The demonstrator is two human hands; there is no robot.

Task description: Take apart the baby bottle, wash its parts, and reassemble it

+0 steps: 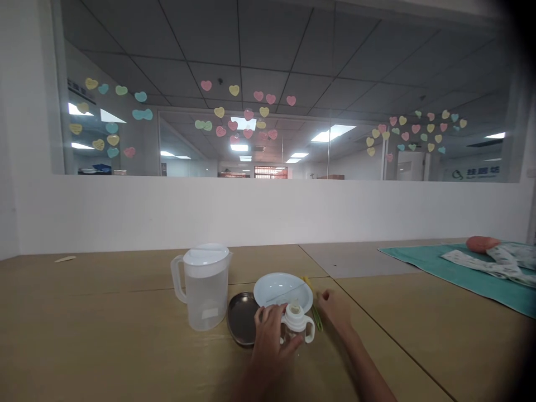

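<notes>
My left hand [268,338] is wrapped round a two-handled baby bottle [294,321] with a white top, standing upright on the table. My right hand [335,309] is curled closed just right of a slim yellow-and-green utensil [317,312]; whether its fingertips hold anything is hidden. That utensil lies beside a white bowl [272,283], which has a thin stick-like thing slanting across it. Behind my left hand sits a dark metal tray [240,318], partly covered by the fingers.
A clear plastic pitcher [206,296] with a white lid stands left of the tray. At the far right a green cloth [422,258] bears a doll [481,244] and patterned fabric. A white wall [234,212] with a window rises behind the table [104,329].
</notes>
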